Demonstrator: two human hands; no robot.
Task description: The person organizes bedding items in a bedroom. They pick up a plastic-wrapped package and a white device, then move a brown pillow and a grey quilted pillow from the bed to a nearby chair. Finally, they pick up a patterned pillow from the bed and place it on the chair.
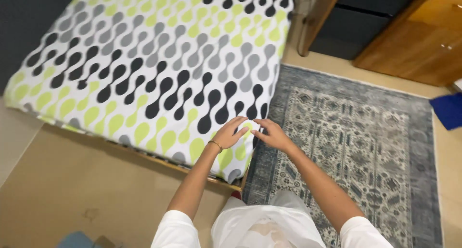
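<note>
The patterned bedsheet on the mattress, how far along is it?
Looks done: the patterned bedsheet lies smooth across the mattress top. In hand: the left hand and right hand are both at the near corner beside the grey rug, fingers on the fabric. Left: that corner, probably; the far edges are out of view.

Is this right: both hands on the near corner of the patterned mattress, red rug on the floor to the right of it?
Not quite. In the head view the rug is grey-blue with a pale ornate pattern, not red. The rest holds: the left hand and right hand both rest at the near corner of the patterned mattress, and the rug lies on the floor to its right.
</note>
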